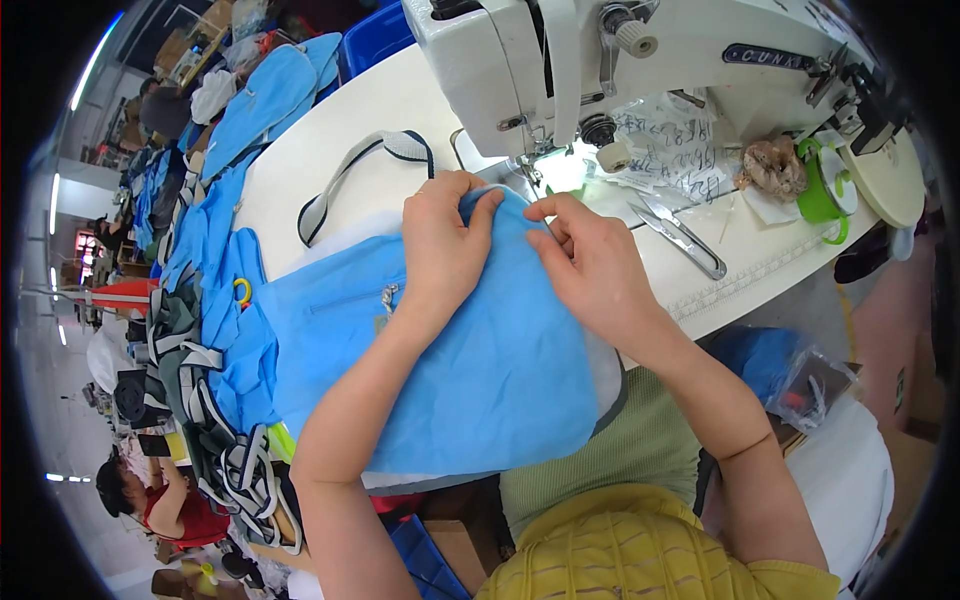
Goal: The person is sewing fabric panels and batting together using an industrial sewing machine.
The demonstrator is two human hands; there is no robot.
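A light blue fabric panel point(500, 370) with a zipper point(345, 299) and a zipper pull point(389, 294) lies over the table's front edge, a white and grey layer showing beneath. My left hand point(447, 235) is closed on its top edge, thumb pressing the folded rim. Close by on the right, my right hand point(590, 260) pinches the same edge between thumb and fingers. Both hands are just in front of the needle area of a white sewing machine point(490, 85). A grey strap with dark edging point(365, 165) loops on the table behind my left hand.
Metal thread snips point(682, 238) lie right of my right hand, near a clear plastic bag point(665, 140). Farther right are a brown bundle point(774, 167) and a green container point(826, 185). Blue fabric pieces point(225, 220) and straps point(240, 470) pile at left. Another person point(170, 500) sits beyond.
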